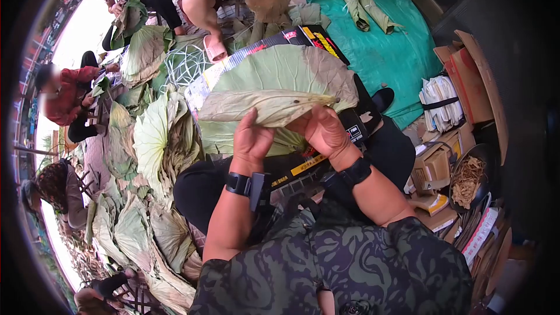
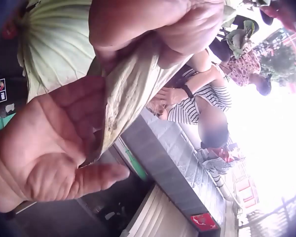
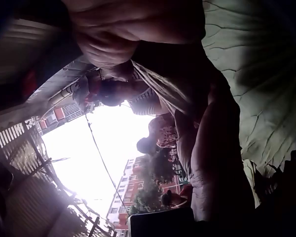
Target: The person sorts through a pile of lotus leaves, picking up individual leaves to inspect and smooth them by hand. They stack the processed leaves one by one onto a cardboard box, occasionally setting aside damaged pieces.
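Observation:
A folded, pale dried leaf (image 1: 256, 107) (image 2: 130, 91) (image 3: 163, 89) lies across both hands above my lap. My left hand (image 1: 254, 140) (image 2: 158, 27) grips its near edge, thumb on top and fingers underneath. At the narrow end on the right, my right hand (image 1: 326, 133) (image 2: 49, 143) has its palm up. Its fingers pass behind the leaf, and its thumb sticks out straight in the left wrist view. Beneath the hands, a broad green leaf (image 1: 280, 67) (image 2: 56, 44) (image 3: 256, 84) is spread over a black printed board (image 1: 309, 169). The right wrist view is dark.
Large leaves (image 1: 157, 134) are piled at the left. Two rolled leaves (image 1: 364, 6) lie on a green sheet (image 1: 396, 64) at the upper right. Cardboard boxes (image 1: 434, 169) and a pan of brown scraps (image 1: 468, 181) stand at the right. Several people sit at the left and ahead.

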`<state>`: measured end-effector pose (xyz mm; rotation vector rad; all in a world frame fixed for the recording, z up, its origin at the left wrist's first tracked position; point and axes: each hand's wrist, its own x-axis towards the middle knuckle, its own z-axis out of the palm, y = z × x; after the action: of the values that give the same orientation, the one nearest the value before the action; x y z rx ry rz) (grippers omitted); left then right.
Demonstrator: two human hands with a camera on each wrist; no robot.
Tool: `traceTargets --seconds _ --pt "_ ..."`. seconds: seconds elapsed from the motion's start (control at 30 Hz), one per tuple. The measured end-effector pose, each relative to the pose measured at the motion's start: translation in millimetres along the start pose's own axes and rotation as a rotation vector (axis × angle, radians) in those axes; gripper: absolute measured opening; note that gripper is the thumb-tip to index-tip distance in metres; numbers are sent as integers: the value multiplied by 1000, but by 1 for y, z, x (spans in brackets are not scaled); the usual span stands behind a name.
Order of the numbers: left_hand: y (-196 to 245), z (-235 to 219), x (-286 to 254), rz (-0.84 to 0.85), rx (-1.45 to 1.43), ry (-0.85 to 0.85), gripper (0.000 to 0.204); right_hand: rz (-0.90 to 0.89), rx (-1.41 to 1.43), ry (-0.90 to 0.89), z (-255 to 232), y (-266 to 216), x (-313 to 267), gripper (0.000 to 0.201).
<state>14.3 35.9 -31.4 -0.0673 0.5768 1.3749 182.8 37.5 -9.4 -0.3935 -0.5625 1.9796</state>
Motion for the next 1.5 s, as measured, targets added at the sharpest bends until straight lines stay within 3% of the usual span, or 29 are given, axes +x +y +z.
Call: traceTargets --seconds 0.03,0.07,0.13,0.2,0.27,0.3,0.33,0.43,0.47,0.53,0.57,0.6,0.63,0.67,0.73,0.8,0.87,0.93,1.0,1.13,1.2,1.23,1.27,1.33,1.37,1.4,1.47,1.5 --pt "6 -10 -3 -19 70 -89 37 85 159 -47 -1 -6 -7 83" --pt "10 -13 -11 -37 138 -175 38 76 171 -41 -8 -11 -14 83" --pt "17 -17 -23 -43 222 -149 41 162 452 -137 -25 -19 -21 84" --pt "22 -18 -30 -119 430 -259 45 134 470 -88 -40 -16 -19 75" --pt "26 -17 -30 -119 539 -236 47 132 307 43 -64 -8 -7 55" --pt "28 -17 -27 -117 632 -157 46 33 168 160 -67 -7 0 39" --pt "31 -17 -24 -113 724 -77 45 33 172 161 -71 -8 5 39" --pt "53 -39 1 -9 552 -44 38 -295 -312 435 -60 -17 20 43" --pt "57 -35 4 45 441 -30 36 -292 -311 438 -62 -16 27 43" --pt "55 -30 12 89 400 -34 34 -486 -668 430 -67 -14 41 46" --pt "54 -28 16 219 453 -1 36 -543 -924 441 -65 -16 45 46" --pt "55 -28 22 347 505 33 38 -534 -925 443 -64 -18 48 46" --pt "57 -37 30 450 680 151 51 -598 -1145 453 -63 -18 51 45" --pt "55 -41 38 444 677 161 51 -659 -1365 456 -63 -17 54 44" --pt "49 -48 54 674 907 306 63 -627 -1468 518 -74 -4 65 45" --pt "53 -80 73 564 879 404 69 -593 -1572 577 -95 15 73 46" --pt "55 -98 85 389 1012 635 71 -333 -1715 683 -114 30 78 50" --pt "53 -103 83 418 1149 625 73 -286 -1753 664 -130 36 79 53" --pt "47 -103 74 583 1418 658 72 -376 -1750 669 -125 35 76 50" --pt "47 -112 78 582 1475 697 71 -421 -1946 711 -90 29 69 50" --pt "44 -100 73 572 1482 693 67 -476 -2085 356 -69 36 62 57" --pt "43 -96 72 597 1469 696 69 -277 -2169 196 -73 43 60 60" --pt "46 -94 71 602 1470 699 69 -282 -2166 193 -80 51 57 60" --pt "51 -91 72 612 1471 826 72 57 -2193 111 -90 60 52 60" --pt "58 -91 70 595 1423 807 74 142 -2190 119 -86 59 52 60" --pt "60 -95 69 595 1423 815 74 143 -2187 111 -84 60 52 60" --pt "62 -95 68 910 1610 922 75 133 -2195 156 -80 61 54 59" --pt "62 -86 59 751 1480 957 77 124 -2197 159 -79 60 54 59"
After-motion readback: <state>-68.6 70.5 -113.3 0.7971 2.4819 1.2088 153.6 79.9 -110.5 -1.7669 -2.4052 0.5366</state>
